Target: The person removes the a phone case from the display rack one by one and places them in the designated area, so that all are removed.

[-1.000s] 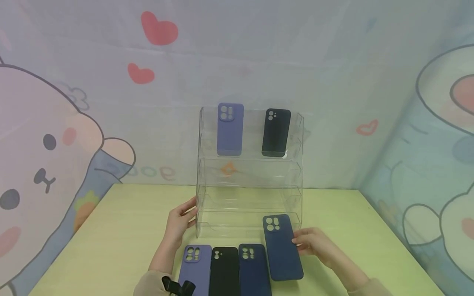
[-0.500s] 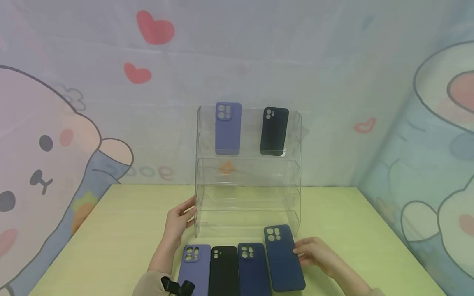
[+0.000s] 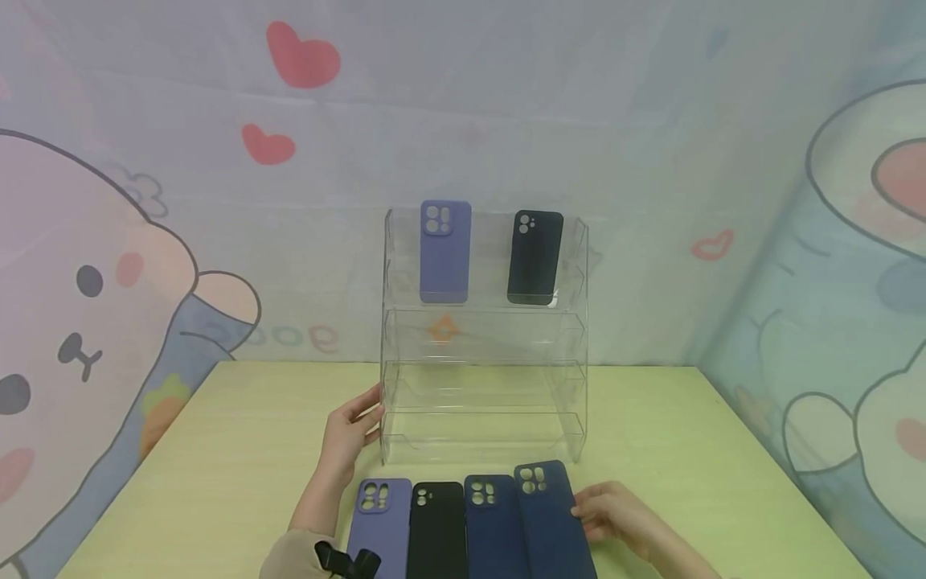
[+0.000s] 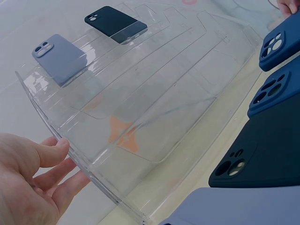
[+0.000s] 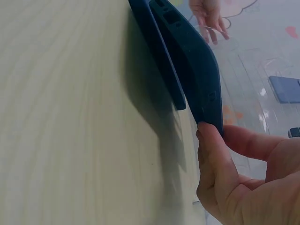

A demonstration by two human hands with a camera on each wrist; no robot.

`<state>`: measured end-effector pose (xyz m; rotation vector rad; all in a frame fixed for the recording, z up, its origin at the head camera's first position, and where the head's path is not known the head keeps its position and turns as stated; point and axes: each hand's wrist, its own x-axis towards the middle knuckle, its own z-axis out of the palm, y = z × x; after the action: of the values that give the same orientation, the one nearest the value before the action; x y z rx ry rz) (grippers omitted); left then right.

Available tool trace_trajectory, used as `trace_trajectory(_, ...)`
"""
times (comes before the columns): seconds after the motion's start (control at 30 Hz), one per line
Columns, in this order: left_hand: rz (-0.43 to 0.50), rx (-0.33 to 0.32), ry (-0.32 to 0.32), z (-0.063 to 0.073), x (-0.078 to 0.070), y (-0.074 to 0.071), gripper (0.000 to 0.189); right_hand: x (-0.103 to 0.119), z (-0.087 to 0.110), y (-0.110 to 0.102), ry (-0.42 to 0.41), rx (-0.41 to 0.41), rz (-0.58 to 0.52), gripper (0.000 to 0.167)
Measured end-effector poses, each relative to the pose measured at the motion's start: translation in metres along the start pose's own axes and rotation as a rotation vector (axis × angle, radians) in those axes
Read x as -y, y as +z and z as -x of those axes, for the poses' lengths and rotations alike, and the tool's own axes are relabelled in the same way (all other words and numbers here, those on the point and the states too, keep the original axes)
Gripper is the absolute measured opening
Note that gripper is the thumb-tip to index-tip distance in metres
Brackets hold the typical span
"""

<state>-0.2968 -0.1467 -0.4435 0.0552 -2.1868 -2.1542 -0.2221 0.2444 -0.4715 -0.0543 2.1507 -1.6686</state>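
My right hand [image 3: 615, 515] pinches a dark blue phone case [image 3: 553, 523] by its right edge, thumb on one face and fingers on the other. In the right wrist view the held case [image 5: 206, 89] stands tilted close to another case's edge [image 5: 164, 61]. In the head view it overlaps the right side of a second dark blue case [image 3: 495, 531]. My left hand [image 3: 349, 430] grips the left side of a clear tiered display rack [image 3: 477, 390], thumb in front of the panel [image 4: 89, 173] and fingers behind it.
A purple case [image 3: 444, 257] and a black case [image 3: 535, 261] stand on the rack's top tier. On the yellow table [image 3: 217, 466], a purple case [image 3: 383, 531] and a black case [image 3: 437, 535] lie left of the blue ones. A printed cloth [image 3: 615, 121] hangs behind.
My right hand has brought the held blue case down and nearer, from in front of the rack's lower right corner to beside the row of cases. The left hand keeps its grip.
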Motion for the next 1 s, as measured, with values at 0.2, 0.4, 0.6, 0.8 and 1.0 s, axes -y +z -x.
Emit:
trace_trajectory(0.2,0.001,0.000,0.003,-0.0008,0.0008,0.0002,0.042,-0.0047,0.0007,0.0014,-0.003,0.006,0.009,0.036)
trace_trajectory(0.4,-0.001,-0.002,0.000,-0.0011,0.0009,0.0003,0.042,-0.0060,0.0020,0.0020,0.002,0.036,0.003,0.033)
trace_trajectory(0.6,0.009,-0.006,-0.005,-0.0017,0.0008,0.0002,0.042,-0.0058,0.0034,0.0016,0.030,0.040,0.006,0.037)
trace_trajectory(0.8,0.014,0.001,-0.005,-0.0018,0.0012,-0.0001,0.042,-0.0083,0.0031,-0.0001,0.057,0.055,0.004,0.040)
trace_trajectory(1.0,0.006,0.009,-0.002,-0.0020,0.0026,-0.0008,0.043,-0.0091,0.0041,-0.0019,0.066,0.076,0.017,0.043)
